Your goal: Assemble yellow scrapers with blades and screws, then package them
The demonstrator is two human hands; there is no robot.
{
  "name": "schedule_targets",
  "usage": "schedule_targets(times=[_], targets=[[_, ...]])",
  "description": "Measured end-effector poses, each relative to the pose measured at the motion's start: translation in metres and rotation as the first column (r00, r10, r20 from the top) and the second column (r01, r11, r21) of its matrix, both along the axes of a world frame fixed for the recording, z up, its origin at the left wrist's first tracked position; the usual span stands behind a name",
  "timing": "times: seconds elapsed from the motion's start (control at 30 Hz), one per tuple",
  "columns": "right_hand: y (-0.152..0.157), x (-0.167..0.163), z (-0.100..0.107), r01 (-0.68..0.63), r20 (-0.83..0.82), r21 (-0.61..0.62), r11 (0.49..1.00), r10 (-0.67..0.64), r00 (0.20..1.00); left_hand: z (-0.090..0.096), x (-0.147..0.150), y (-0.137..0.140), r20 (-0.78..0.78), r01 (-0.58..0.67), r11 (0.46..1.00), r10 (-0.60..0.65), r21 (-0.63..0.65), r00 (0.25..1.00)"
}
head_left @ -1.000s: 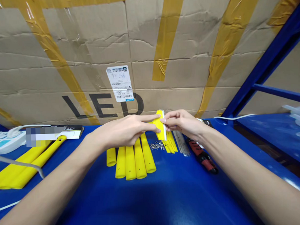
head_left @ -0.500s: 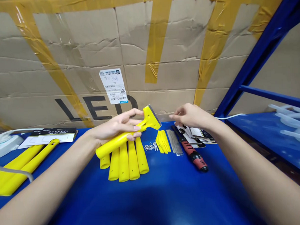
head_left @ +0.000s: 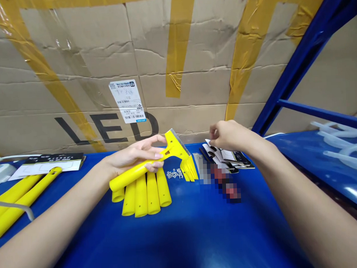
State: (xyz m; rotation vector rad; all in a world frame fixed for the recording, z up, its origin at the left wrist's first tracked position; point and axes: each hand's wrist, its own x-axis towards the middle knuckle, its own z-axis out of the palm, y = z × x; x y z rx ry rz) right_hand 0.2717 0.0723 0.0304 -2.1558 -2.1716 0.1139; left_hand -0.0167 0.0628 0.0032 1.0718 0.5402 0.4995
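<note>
My left hand (head_left: 138, 154) is closed around the handle of a yellow scraper (head_left: 133, 171), its head with a metal blade pointing up and right. Beneath it lie several yellow handles (head_left: 141, 196) side by side, hollow ends toward me. My right hand (head_left: 229, 134) has its fingers pinched at the upper corner of a white and black packaging card (head_left: 216, 153) on a small pile. Between the hands are small metal screws and nuts (head_left: 174, 173), several thin yellow pieces (head_left: 190, 168) partly behind the scraper head, and thin clear-grey strips (head_left: 200, 164).
A red and black tool (head_left: 227, 183), pixelated now, lies beside the strips. More yellow scrapers (head_left: 28, 194) and a packaged card (head_left: 56, 163) are on the left, near a white power strip (head_left: 2, 171). A big cardboard box (head_left: 152, 53) stands behind; a blue metal frame (head_left: 284, 75) rises at right.
My right hand has come down onto the packaging cards, its fingers now at a card corner. In my left hand the scraper has turned, its blade facing more upward. The view has shifted slightly.
</note>
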Motion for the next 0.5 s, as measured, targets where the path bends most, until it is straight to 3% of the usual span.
schedule_targets(times=[0.2, 0.3, 0.37, 0.5], targets=[[-0.009, -0.031, -0.012, -0.354, -0.165, 0.004, 0.935, 0.35, 0.922, 0.008, -0.009, 0.009, -0.065, -0.113, 0.993, 0.111, -0.027, 0.992], [-0.01, -0.047, -0.029, -0.576, -0.255, 0.044, 0.816, 0.567, 0.784, 0.01, -0.017, 0.013, -0.097, -0.137, 0.99, 0.134, -0.025, 0.986], [-0.01, -0.055, -0.039, -0.625, -0.252, 0.071, 0.777, 0.62, 0.743, 0.012, -0.022, 0.015, -0.127, -0.154, 0.988, 0.151, -0.015, 0.98], [-0.012, -0.064, -0.05, -0.616, -0.178, 0.094, 0.782, 0.622, 0.762, 0.015, -0.029, 0.015, -0.169, -0.172, 0.985, 0.174, 0.026, 0.97]])
